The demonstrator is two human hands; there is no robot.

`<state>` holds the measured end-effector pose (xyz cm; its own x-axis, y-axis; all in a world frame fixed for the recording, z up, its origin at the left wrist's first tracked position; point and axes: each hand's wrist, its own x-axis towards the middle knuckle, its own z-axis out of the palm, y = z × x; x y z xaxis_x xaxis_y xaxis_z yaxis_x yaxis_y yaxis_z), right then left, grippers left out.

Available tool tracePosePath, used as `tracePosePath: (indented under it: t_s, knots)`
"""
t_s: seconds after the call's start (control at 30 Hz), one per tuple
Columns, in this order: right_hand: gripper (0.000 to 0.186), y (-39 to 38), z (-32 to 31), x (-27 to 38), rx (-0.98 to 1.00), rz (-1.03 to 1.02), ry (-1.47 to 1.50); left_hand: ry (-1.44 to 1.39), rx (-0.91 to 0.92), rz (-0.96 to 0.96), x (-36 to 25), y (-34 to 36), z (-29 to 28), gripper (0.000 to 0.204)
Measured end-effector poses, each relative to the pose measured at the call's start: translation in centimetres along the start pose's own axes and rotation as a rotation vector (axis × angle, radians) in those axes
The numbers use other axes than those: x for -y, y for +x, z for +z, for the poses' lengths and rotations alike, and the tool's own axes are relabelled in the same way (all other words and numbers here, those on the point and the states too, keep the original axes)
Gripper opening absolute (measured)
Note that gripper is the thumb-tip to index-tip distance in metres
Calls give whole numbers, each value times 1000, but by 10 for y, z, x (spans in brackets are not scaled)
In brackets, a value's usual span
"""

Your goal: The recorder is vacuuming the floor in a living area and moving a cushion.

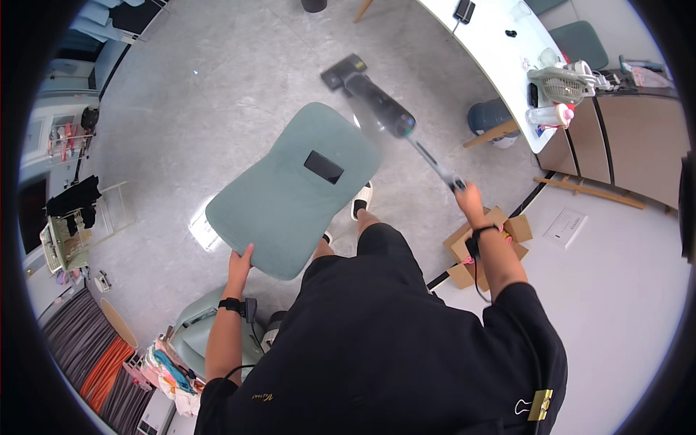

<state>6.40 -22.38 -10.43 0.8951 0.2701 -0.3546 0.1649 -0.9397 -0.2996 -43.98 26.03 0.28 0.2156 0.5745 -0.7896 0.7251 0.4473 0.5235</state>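
My right hand (pixel 471 203), out to the right, is closed around the handle end of a dark grey upright floor cleaner (pixel 388 109). The cleaner slants away to the far left and its head, slightly blurred, is over the grey floor. Before my legs is a grey-green padded piece (pixel 279 210) with a waisted outline, like a chair seat and back; no legs show under it. A black phone (pixel 323 167) lies on its top. My left hand (pixel 241 267) grips its near-left edge, thumb on top and the other fingers partly hidden.
A white table (pixel 500 54) with a fan (pixel 562 87) and a bottle stands at far right, a blue water jug (pixel 486 116) below. An open cardboard box (pixel 457 243) is by my right forearm. Another green chair (pixel 203 333) and a clothes pile (pixel 170 370) are near left.
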Motion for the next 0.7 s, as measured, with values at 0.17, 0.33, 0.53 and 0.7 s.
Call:
tracePosePath:
  t_s: [0.17,0.33,0.53,0.7]
  knots:
    - [27,-179,-46,-65,99,257,54,-48,123,-81,3,16,-7,62]
    - [28,-316,-71,-93,136,420,-138,-75,210,-60,9,25,-9,67]
    - [28,-355,-91,-51,162,497,-107,-153,227,-56,10,25,-7,64]
    - [35,-295,-74,-38,101,426,-124,-224,161,-79,9,22,-4,57]
